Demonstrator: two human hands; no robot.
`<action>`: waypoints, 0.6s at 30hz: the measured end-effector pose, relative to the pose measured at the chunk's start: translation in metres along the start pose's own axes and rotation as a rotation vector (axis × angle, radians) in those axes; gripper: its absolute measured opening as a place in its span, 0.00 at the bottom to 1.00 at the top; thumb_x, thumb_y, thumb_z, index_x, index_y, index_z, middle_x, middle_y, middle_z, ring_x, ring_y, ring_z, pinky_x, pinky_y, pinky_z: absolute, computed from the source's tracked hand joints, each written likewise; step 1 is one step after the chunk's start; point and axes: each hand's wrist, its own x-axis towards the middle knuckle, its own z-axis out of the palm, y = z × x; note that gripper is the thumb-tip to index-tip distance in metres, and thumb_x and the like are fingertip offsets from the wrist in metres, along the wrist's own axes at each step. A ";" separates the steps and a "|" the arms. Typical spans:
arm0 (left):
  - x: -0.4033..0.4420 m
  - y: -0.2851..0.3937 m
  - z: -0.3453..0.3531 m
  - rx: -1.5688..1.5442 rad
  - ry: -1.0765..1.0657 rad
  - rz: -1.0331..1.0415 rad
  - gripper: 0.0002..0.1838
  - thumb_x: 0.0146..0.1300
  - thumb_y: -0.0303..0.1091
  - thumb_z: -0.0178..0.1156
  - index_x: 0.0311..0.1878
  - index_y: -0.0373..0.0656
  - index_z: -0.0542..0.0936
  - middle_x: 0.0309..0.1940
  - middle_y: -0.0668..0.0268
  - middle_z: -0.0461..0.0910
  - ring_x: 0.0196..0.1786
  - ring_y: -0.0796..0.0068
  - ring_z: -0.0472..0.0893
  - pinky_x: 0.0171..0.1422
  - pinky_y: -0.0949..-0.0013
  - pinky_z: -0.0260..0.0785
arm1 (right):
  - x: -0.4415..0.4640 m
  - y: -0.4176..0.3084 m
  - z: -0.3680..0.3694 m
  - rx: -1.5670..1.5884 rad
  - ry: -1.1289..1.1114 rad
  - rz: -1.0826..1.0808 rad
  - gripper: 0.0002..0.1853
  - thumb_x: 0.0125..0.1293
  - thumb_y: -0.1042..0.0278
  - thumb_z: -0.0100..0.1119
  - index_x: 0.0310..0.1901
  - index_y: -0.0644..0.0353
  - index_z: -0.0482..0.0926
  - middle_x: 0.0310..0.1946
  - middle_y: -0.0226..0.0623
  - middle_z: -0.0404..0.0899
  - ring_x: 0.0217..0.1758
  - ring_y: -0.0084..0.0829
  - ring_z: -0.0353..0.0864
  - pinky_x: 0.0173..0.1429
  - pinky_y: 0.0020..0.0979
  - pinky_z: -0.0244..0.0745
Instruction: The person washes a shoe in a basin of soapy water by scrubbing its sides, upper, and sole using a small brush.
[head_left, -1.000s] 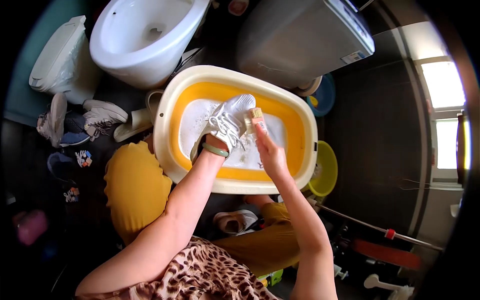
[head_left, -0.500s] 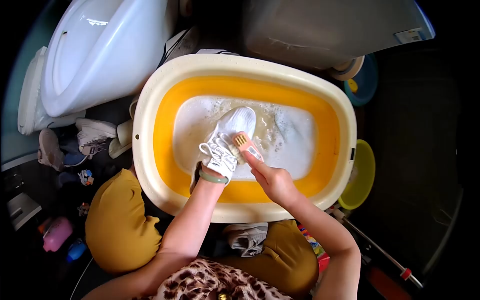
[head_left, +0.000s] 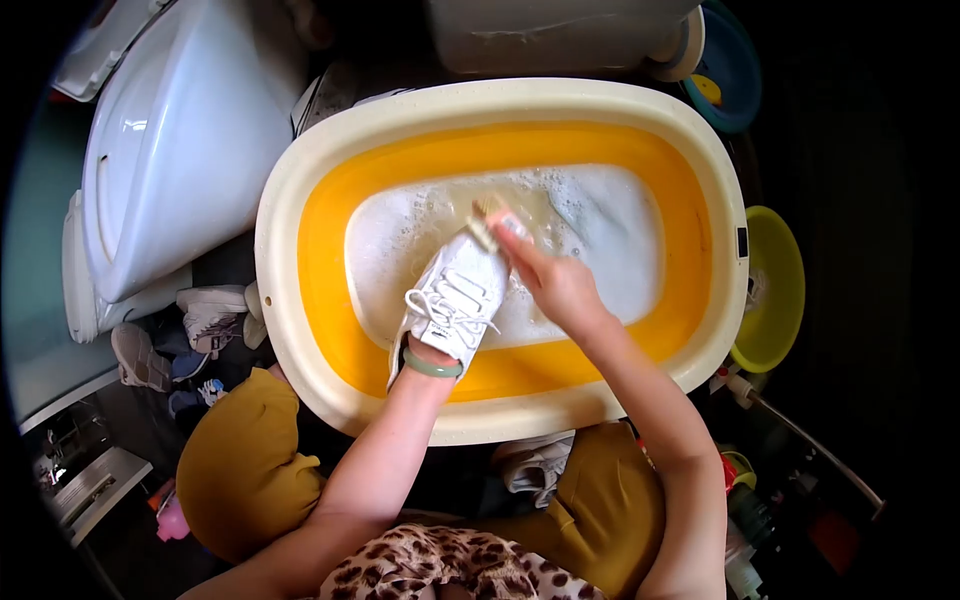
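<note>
A white lace-up sneaker [head_left: 455, 300] is held over the foamy water [head_left: 610, 240] of the yellow-and-cream basin [head_left: 690, 230], its toe pointing away from me. My left hand [head_left: 431, 352] is pushed into the shoe's opening and holds it up from inside; its fingers are hidden. A green bangle [head_left: 432, 367] circles that wrist. My right hand [head_left: 560, 285] is closed around a small pinkish scrub brush [head_left: 508, 220], blurred by motion. The bristles are at the sneaker's toe.
White bathroom fixture [head_left: 190, 160] at upper left. Several shoes [head_left: 212, 312] lie left of the basin, and another grey-white shoe [head_left: 535, 465] sits near my knees. A lime-green bowl [head_left: 780, 290] and a blue basin [head_left: 735, 70] stand to the right.
The brush has moved from the side of the laces to the shoe's toe, with my right hand reaching farther forward. The sneaker now shows its laced top more squarely. The view has shifted slightly.
</note>
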 end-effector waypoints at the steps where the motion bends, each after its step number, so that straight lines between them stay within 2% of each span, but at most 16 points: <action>1: -0.004 -0.006 -0.002 0.096 -0.018 0.044 0.04 0.62 0.28 0.50 0.37 0.40 0.72 0.32 0.60 0.76 0.36 0.61 0.77 0.39 0.62 0.69 | 0.007 0.004 0.006 0.013 0.072 -0.013 0.23 0.65 0.62 0.51 0.63 0.35 0.68 0.22 0.43 0.78 0.19 0.42 0.78 0.23 0.40 0.72; 2: -0.008 -0.014 -0.002 0.194 -0.031 0.088 0.04 0.63 0.29 0.50 0.37 0.41 0.72 0.30 0.62 0.75 0.36 0.63 0.77 0.39 0.62 0.69 | 0.011 0.004 0.010 0.027 0.145 -0.032 0.23 0.66 0.62 0.50 0.63 0.35 0.67 0.23 0.43 0.78 0.20 0.42 0.78 0.24 0.40 0.72; 3: -0.009 -0.016 0.002 -0.578 0.007 -0.250 0.04 0.64 0.30 0.50 0.37 0.42 0.72 0.30 0.64 0.75 0.36 0.66 0.76 0.39 0.64 0.70 | 0.000 -0.005 0.015 0.087 0.104 -0.017 0.23 0.66 0.62 0.49 0.63 0.35 0.67 0.23 0.42 0.79 0.20 0.42 0.78 0.24 0.39 0.72; 5: -0.026 -0.022 -0.004 -1.312 0.049 -0.699 0.03 0.66 0.32 0.49 0.38 0.46 0.72 0.29 0.70 0.73 0.36 0.75 0.74 0.39 0.68 0.71 | -0.028 -0.022 0.021 0.139 0.013 -0.096 0.24 0.66 0.64 0.49 0.64 0.35 0.66 0.23 0.42 0.79 0.21 0.44 0.78 0.25 0.39 0.73; 6: -0.021 -0.013 -0.011 -1.331 0.150 -0.887 0.03 0.66 0.32 0.50 0.37 0.45 0.72 0.30 0.70 0.71 0.36 0.76 0.73 0.39 0.68 0.70 | -0.037 -0.027 0.025 0.142 -0.043 -0.129 0.24 0.66 0.63 0.49 0.64 0.35 0.66 0.22 0.42 0.79 0.21 0.44 0.78 0.26 0.40 0.73; 7: -0.029 -0.025 -0.008 -1.209 0.062 -0.742 0.06 0.67 0.32 0.50 0.41 0.43 0.73 0.33 0.69 0.73 0.39 0.75 0.74 0.41 0.68 0.71 | -0.033 -0.022 0.023 0.151 -0.047 -0.127 0.24 0.66 0.63 0.49 0.64 0.35 0.66 0.22 0.42 0.79 0.21 0.44 0.78 0.26 0.40 0.73; 8: -0.039 -0.036 -0.004 -1.088 -0.025 -0.604 0.08 0.67 0.33 0.50 0.44 0.41 0.74 0.36 0.68 0.75 0.42 0.74 0.75 0.43 0.68 0.71 | -0.026 -0.011 0.018 0.114 -0.131 -0.063 0.25 0.65 0.66 0.52 0.64 0.36 0.67 0.26 0.45 0.79 0.22 0.44 0.78 0.27 0.38 0.74; 9: -0.030 -0.031 -0.007 -0.885 -0.053 -0.518 0.10 0.67 0.33 0.51 0.46 0.39 0.74 0.38 0.67 0.76 0.43 0.74 0.75 0.45 0.68 0.71 | -0.018 -0.005 0.015 0.074 -0.216 0.003 0.26 0.63 0.68 0.55 0.63 0.37 0.68 0.30 0.47 0.79 0.23 0.43 0.79 0.29 0.37 0.75; 10: -0.017 -0.023 -0.006 -0.685 -0.078 -0.420 0.11 0.66 0.33 0.52 0.48 0.38 0.74 0.40 0.66 0.76 0.44 0.74 0.76 0.47 0.69 0.71 | -0.007 -0.002 0.013 0.074 -0.220 0.006 0.26 0.63 0.68 0.55 0.63 0.37 0.68 0.30 0.47 0.79 0.23 0.43 0.79 0.29 0.37 0.75; 12: -0.024 -0.028 0.008 -0.672 0.126 -0.322 0.09 0.67 0.33 0.52 0.45 0.39 0.74 0.38 0.66 0.75 0.42 0.76 0.75 0.48 0.71 0.70 | 0.013 0.000 0.007 0.024 -0.116 0.067 0.26 0.63 0.67 0.56 0.63 0.38 0.68 0.31 0.47 0.79 0.24 0.44 0.79 0.29 0.37 0.75; 13: -0.023 -0.040 0.004 -0.447 0.095 -0.222 0.09 0.67 0.33 0.51 0.46 0.39 0.74 0.38 0.66 0.75 0.42 0.76 0.75 0.48 0.71 0.70 | 0.011 0.005 0.025 0.139 0.102 -0.076 0.23 0.65 0.63 0.54 0.62 0.36 0.69 0.20 0.49 0.75 0.18 0.45 0.76 0.24 0.40 0.72; 14: -0.021 -0.030 -0.004 -0.822 0.071 -0.451 0.11 0.67 0.32 0.50 0.48 0.39 0.73 0.40 0.65 0.75 0.43 0.75 0.76 0.48 0.70 0.70 | 0.002 -0.008 0.022 0.125 0.056 -0.066 0.23 0.64 0.64 0.54 0.61 0.36 0.70 0.20 0.49 0.75 0.17 0.44 0.76 0.23 0.39 0.72; 15: -0.020 -0.020 -0.012 -1.184 0.137 -0.707 0.12 0.66 0.32 0.50 0.51 0.39 0.72 0.41 0.64 0.75 0.44 0.74 0.76 0.48 0.69 0.71 | -0.012 -0.019 0.025 0.178 0.037 -0.120 0.23 0.63 0.65 0.55 0.61 0.37 0.70 0.20 0.48 0.75 0.17 0.43 0.76 0.23 0.39 0.72; 17: -0.021 -0.023 -0.017 -0.949 0.053 -0.682 0.13 0.66 0.33 0.52 0.52 0.41 0.71 0.41 0.65 0.76 0.43 0.74 0.76 0.45 0.67 0.72 | -0.023 -0.021 0.028 0.243 0.015 -0.164 0.23 0.62 0.66 0.55 0.61 0.37 0.71 0.19 0.48 0.75 0.17 0.43 0.76 0.23 0.38 0.72; 18: -0.022 -0.014 -0.017 -1.116 0.149 -0.726 0.09 0.67 0.32 0.50 0.47 0.42 0.71 0.38 0.66 0.75 0.41 0.75 0.75 0.43 0.69 0.71 | -0.023 -0.015 0.026 0.210 -0.001 -0.161 0.24 0.62 0.66 0.55 0.61 0.38 0.71 0.19 0.47 0.75 0.18 0.43 0.76 0.23 0.38 0.72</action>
